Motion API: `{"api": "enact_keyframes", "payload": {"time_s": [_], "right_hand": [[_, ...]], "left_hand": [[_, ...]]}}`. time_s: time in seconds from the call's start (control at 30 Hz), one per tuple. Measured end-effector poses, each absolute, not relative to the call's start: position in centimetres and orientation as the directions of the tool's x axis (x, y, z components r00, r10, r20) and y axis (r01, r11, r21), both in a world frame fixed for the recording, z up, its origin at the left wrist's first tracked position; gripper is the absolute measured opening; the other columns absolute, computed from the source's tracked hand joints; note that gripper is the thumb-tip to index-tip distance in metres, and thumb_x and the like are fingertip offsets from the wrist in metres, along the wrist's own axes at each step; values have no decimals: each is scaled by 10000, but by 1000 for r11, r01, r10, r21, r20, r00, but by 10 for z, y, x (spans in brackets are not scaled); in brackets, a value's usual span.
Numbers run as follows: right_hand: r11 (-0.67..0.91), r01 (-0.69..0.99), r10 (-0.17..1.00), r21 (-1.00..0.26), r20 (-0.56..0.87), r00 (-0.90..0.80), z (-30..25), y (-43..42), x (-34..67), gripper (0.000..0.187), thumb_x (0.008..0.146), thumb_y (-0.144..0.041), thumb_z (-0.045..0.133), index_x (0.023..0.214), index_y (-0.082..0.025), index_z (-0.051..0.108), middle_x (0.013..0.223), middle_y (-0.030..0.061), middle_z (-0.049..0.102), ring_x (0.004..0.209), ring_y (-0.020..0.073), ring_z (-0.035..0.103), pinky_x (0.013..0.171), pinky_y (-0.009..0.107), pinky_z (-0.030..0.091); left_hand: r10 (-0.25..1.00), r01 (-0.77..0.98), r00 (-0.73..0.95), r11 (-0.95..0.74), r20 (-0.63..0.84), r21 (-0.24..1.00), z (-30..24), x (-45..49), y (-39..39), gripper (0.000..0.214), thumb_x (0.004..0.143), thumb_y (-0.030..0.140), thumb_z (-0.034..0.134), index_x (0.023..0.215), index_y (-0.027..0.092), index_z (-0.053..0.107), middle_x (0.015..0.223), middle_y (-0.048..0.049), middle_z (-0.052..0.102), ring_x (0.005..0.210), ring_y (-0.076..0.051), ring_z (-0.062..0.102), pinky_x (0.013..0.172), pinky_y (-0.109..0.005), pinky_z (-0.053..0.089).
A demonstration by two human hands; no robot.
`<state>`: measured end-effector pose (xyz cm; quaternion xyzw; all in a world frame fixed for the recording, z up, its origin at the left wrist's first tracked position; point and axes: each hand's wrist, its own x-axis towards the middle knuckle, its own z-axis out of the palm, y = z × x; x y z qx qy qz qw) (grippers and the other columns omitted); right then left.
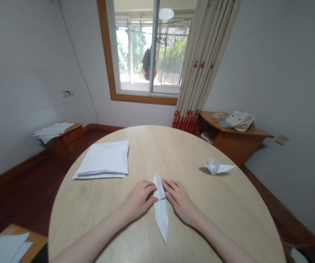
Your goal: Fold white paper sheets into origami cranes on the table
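Observation:
A long, narrow diamond of folded white paper (160,209) lies lengthwise on the round pale wood table (88,215). My left hand (139,200) presses in from its left side, with fingertips on the paper's edge. My right hand (178,202) does likewise from the right, so the fold sits between them. Up and to the left of my hands lies a stack of folded white paper sheets (102,160). A finished-looking white origami crane (217,167) stands farther right on the tabletop, nearer my right hand but well apart from it.
The round table's edge curves around the scene, with a dark red wood floor beyond. A wooden cabinet (68,138) with loose papers stands at the left wall. A wooden corner table (235,135) holds a cloth bag (239,120). White sheets (4,250) lie at the lower left.

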<state>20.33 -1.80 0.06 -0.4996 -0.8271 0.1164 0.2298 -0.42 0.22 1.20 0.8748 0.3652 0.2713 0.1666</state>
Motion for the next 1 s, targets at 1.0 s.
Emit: {"api": "enact_keyframes", "payload": {"time_s": [1.0], "right_hand": [[503, 687, 864, -525, 294, -408, 4, -21, 202, 492, 885, -214, 522, 1367, -233, 421, 1303, 103, 527, 1186, 255, 445, 1031, 490, 350]], "left_hand": [[783, 576, 482, -622, 394, 530, 16, 10, -10, 94, 831, 115, 498, 841, 178, 567, 892, -62, 636, 879, -213, 567, 790, -323, 468]]}}
